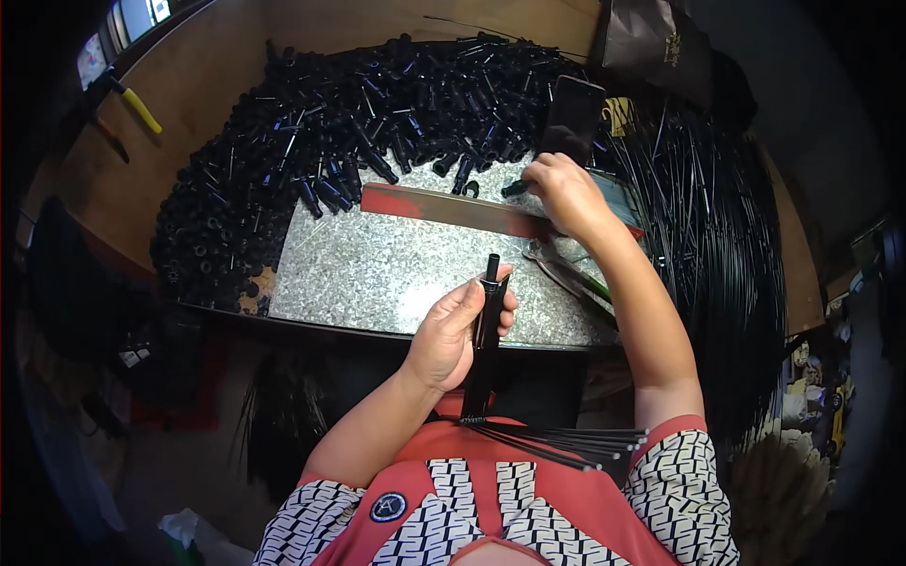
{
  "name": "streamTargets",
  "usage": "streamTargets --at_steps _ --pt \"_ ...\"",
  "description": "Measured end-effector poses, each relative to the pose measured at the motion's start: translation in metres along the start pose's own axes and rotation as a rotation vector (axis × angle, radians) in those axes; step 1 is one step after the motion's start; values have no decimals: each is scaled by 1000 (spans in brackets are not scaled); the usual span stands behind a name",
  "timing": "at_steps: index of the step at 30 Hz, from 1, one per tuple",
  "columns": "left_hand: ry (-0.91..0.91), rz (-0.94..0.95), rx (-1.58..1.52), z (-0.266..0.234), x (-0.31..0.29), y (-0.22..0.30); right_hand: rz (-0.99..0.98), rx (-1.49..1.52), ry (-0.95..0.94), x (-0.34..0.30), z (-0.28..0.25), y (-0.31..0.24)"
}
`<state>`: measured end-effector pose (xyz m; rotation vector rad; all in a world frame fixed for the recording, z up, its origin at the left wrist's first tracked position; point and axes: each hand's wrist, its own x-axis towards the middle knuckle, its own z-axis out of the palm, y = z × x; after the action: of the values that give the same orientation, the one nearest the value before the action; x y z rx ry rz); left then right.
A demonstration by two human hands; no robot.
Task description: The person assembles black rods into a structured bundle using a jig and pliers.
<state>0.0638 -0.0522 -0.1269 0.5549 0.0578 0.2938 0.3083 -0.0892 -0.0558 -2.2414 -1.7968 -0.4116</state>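
Note:
My left hand (455, 330) is wrapped round a black bundle (485, 332) that looks like a folded umbrella frame. It stands nearly upright, a short round tube at its top; thin rods with pale tips spread out to the right from its lower end. My right hand (564, 193) reaches over the far right of the speckled board (349, 274). Its fingers pinch a small dark tubular piece (514, 189), partly hidden by them. Just in front of that hand lies a flat metal bar (448, 208) with red ends. Pliers (571, 275) with a green handle rest nearer me.
A large heap of black tubular parts (377, 113) fills the back and left. Long thin black rods (698, 208) lie bundled on the right. A phone (573, 113) and a dark bag (656, 52) are at the back right. Yellow-handled pliers (142, 108) hang on the left wall.

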Motion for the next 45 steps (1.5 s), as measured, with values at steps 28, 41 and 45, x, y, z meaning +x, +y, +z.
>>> streamTargets --at_steps 28,41,45 --pt "136 129 299 19 -3 -8 363 1501 -255 -34 -44 -73" --pt "161 188 406 18 -7 -10 198 782 -92 -28 -53 -102" --pt "149 164 406 21 -1 -12 102 784 -127 -28 -59 -94"
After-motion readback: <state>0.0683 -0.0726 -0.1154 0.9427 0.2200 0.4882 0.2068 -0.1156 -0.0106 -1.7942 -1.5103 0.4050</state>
